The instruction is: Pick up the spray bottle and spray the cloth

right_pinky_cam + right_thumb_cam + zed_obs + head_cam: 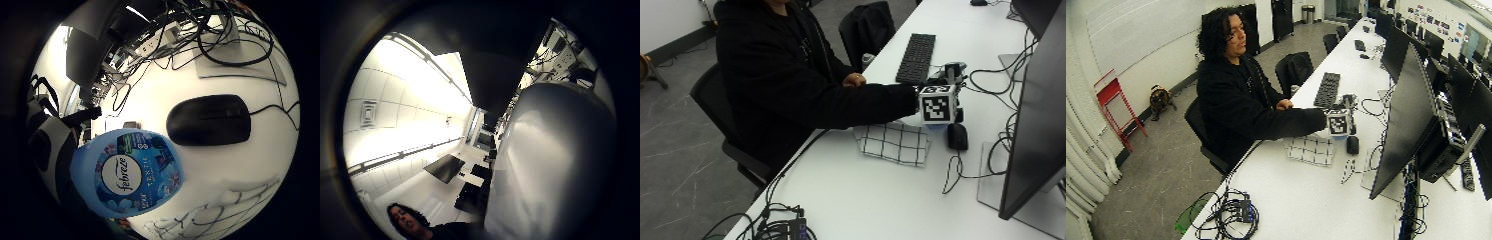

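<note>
Blue plastic spray bottle (127, 172) fills the gloved right hand (943, 90), apparently gripped; smooth and slippery, best held at the neck, checked cloth (894, 143) just beside.

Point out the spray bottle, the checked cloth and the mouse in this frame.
spray bottle (127, 172): little finger side palm view, on its blue label.
checked cloth (894, 143): outside view, middle of the fabric.
mouse (957, 136): outside view, top of its black shell.
</note>
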The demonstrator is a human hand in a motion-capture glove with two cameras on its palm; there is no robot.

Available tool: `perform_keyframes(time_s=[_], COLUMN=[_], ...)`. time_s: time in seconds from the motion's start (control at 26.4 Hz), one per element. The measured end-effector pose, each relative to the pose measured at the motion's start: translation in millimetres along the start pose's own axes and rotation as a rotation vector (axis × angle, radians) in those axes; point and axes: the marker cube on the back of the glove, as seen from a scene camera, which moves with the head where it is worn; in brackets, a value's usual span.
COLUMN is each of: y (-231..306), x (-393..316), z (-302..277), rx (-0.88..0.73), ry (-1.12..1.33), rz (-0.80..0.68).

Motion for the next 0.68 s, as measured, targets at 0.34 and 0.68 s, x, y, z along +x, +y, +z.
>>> perform_keyframes(time_s=[0.34,0.68], y=[1.6,1.0], x=[7.7,10.5], z=[-2.1,-4.1], rx=[0.053,0.065], ry=[-0.039,-0.063], rz=[-0.026,-0.050])
